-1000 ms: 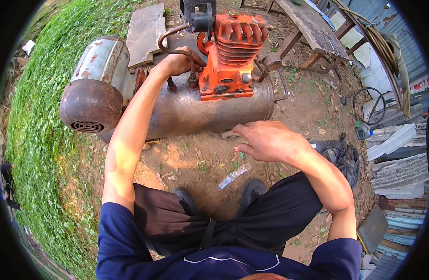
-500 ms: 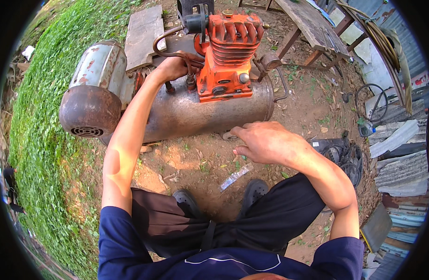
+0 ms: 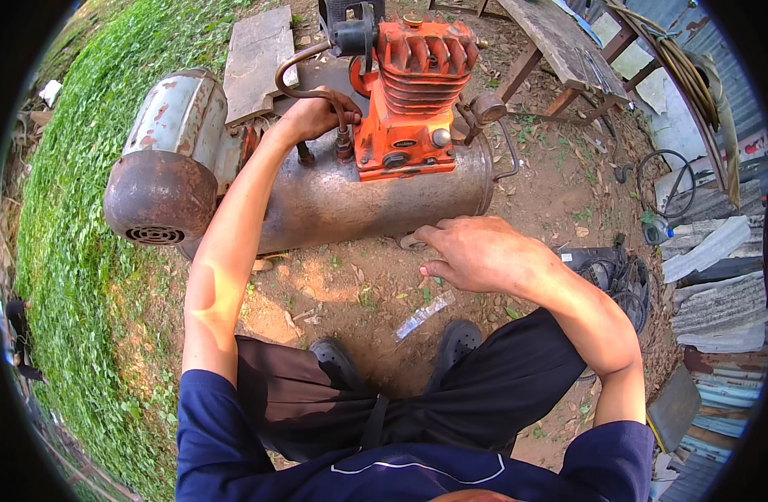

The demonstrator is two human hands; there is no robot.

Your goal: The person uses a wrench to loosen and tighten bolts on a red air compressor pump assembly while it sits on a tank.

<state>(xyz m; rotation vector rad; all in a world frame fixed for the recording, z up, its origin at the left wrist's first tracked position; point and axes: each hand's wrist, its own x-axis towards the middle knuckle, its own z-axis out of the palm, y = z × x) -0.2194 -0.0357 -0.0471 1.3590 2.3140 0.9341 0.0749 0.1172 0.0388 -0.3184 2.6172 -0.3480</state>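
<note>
A rusty air compressor has a cylindrical tank point(image 3: 334, 209), an orange pump head point(image 3: 405, 125) on top and a grey motor point(image 3: 162, 146) at the left. My left hand point(image 3: 313, 117) reaches in beside the pump at a curved pipe point(image 3: 288, 67), its fingers curled near the fitting point(image 3: 344, 149); what they grip is partly hidden. My right hand point(image 3: 472, 255) hovers low in front of the tank's right half, palm down, thumb and fingers apart, with nothing seen in it.
Boards point(image 3: 254, 54) lie behind the motor. A worn table point(image 3: 551, 46) stands at the back right. Black cables point(image 3: 618, 284), a coiled hose point(image 3: 668, 167) and corrugated sheets point(image 3: 714, 309) are along the right. Grass point(image 3: 79, 251) borders the dirt ground on the left.
The view has shifted slightly since a second ago. Both hands stay in nearly the same places, the left at the pipe and the right in front of the tank.
</note>
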